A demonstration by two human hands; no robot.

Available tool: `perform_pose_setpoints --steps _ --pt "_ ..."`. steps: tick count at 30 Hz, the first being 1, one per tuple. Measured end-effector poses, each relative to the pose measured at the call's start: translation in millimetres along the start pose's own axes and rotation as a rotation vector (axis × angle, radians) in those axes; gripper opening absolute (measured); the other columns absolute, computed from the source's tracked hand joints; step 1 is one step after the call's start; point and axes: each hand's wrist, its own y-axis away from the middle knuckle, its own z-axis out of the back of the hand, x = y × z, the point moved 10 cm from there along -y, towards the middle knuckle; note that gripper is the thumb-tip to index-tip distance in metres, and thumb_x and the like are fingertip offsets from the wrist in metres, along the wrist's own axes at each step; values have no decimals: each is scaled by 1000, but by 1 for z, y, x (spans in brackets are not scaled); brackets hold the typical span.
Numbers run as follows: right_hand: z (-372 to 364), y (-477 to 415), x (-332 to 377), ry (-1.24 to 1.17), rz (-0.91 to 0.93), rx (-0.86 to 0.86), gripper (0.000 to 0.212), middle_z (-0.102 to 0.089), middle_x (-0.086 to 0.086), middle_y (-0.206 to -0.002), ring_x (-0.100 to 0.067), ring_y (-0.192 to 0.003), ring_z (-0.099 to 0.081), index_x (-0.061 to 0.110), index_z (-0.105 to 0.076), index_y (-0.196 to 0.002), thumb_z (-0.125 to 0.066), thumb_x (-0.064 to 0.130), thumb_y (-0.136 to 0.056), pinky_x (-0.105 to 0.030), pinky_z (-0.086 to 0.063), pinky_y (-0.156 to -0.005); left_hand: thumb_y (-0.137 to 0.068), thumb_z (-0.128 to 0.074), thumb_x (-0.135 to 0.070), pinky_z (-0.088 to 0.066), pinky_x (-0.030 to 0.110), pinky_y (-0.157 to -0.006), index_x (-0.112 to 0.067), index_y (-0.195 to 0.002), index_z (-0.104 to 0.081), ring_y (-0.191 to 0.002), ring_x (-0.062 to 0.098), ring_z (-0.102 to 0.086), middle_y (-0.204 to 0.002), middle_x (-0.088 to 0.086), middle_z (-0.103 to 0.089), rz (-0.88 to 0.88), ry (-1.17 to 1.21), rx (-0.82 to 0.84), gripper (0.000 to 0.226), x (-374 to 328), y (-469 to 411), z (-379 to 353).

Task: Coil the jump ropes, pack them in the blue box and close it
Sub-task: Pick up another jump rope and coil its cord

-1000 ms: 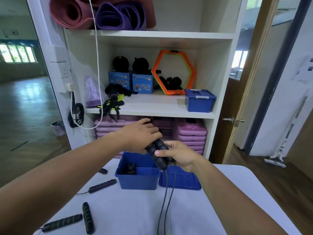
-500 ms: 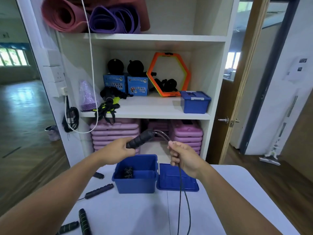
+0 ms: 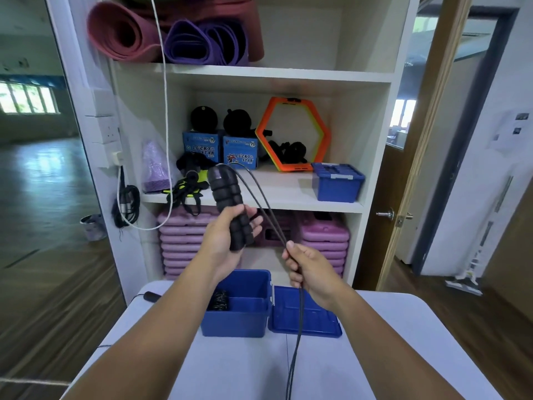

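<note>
Head view: two black handles of one rope were held together in the left hand, up in front of the shelf. The thumb was laid across them and the fingers were wrapped behind, so the handles were gripped. Two strands of the rope were run down from the handle tops to the right hand. There they were squeezed tight inside closed fingers. Below that hand the strands were left hanging straight down, out of the picture at the bottom. No loops were seen, so the coiling of this rope was judged to be only at its start.

The box was set on the desk, under the hands, with its top open. A dark thing was seen bunched inside at the left. It was taken to be a rope already packed, but that could not be told for sure. The lid was laid flat on the desk, touching the right side of the box. A third handle was seen at the far left of the desk, well apart from the box, so one more rope at least was thought to be waiting.

Only a small part was judged done. The held rope had to be coiled and packed, the other rope too, and the lid put on.
</note>
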Motion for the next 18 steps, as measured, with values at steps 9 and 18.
perform_pose_setpoints --steps 9,18 --pt "-6 8 -20 329 -77 66 40 -37 3 -62 -12 -49 -37 13 -57 -79 -48 44 -101 -26 -41 -55 -94 -58 -32 -45 32 -56 -14 -102 -47 -56 19 -49 -72 5 -52 -20 140 -145 23 -27 -35 -4" --pt "-3 0 24 865 -43 211 24 -51 -9 -73 -18 -63 -53 21 -66 -83 -55 34 -99 -26 -58 -62 -90 -45 -71 -44 34 -60 -21 -118 -26 -65 18 -57 -77 3 -60 -93 -1595 140 60 -26 -45 3"
